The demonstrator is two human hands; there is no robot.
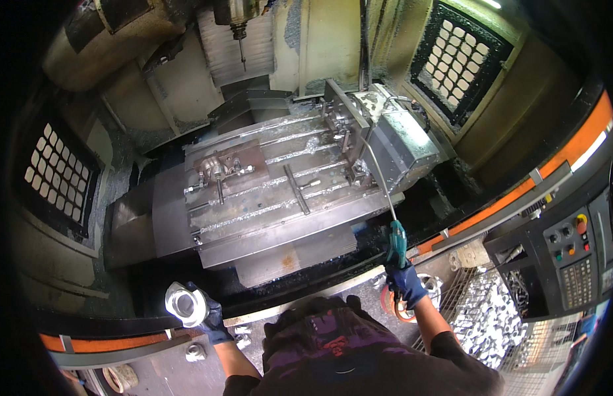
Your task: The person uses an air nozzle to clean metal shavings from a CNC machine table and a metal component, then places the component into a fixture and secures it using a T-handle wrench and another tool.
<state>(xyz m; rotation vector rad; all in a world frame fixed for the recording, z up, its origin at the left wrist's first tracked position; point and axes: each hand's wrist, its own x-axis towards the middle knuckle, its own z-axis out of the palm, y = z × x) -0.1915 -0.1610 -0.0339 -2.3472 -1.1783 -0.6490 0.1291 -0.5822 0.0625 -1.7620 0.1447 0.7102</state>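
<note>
Left grip (213,318) holds ring (200,306), right grip (407,285) air gun (397,243); keypad (578,282) print illegible.

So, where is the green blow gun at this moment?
In the head view, the green blow gun is right of centre, in the gloved right hand, its thin tube reaching toward the upright plate at the right end of the slotted table.

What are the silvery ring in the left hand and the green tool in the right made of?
Ring: likely smooth metal, from its bright silvery gleam. Green tool: perhaps plastic or painted metal, given its teal colour; its thin, pale, dull tube may be metal.
</note>
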